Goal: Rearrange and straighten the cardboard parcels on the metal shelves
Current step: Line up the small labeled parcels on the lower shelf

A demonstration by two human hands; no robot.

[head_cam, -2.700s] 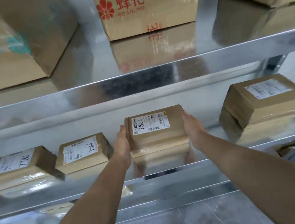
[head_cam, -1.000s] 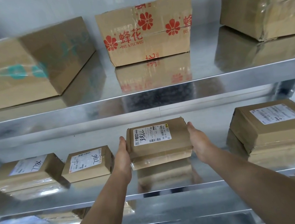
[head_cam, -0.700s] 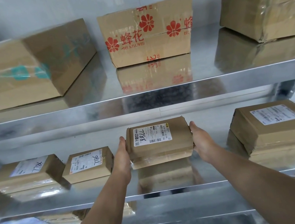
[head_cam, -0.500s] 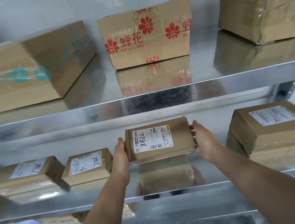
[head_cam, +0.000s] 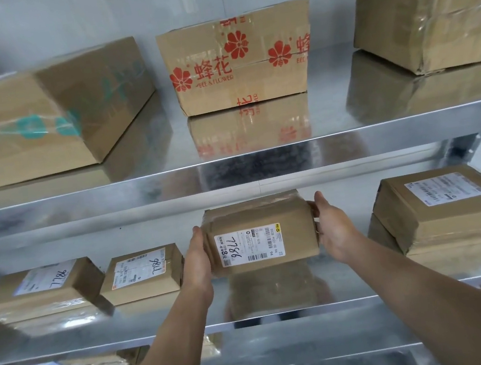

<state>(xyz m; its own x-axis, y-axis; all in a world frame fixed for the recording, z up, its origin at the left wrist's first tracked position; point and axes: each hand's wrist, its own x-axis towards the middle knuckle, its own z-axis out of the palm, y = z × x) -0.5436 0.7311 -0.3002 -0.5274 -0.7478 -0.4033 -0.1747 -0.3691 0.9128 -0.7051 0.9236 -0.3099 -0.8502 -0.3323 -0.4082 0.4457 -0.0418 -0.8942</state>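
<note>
A small cardboard parcel marked 7786 [head_cam: 259, 234] is tipped up so its white label faces me, above the middle metal shelf [head_cam: 279, 314]. My left hand [head_cam: 196, 260] grips its left end and my right hand [head_cam: 334, 228] grips its right end. Two small parcels with labels reading 7786 upside down lie to the left, one [head_cam: 39, 290] far left and one [head_cam: 143, 274] just beside my left hand. A stack of two flat parcels [head_cam: 446, 211] sits at the right.
The upper shelf [head_cam: 231, 168] carries a box with teal tape [head_cam: 43, 112] at left, a Bee & Flower box with red flowers [head_cam: 236, 58] in the middle and a large taped box [head_cam: 430, 10] at right. A lower shelf shows below my arms.
The parcel has been lifted off the shelf and tilted toward me, so its label now faces me instead of upward. Both hands stayed on its ends.
</note>
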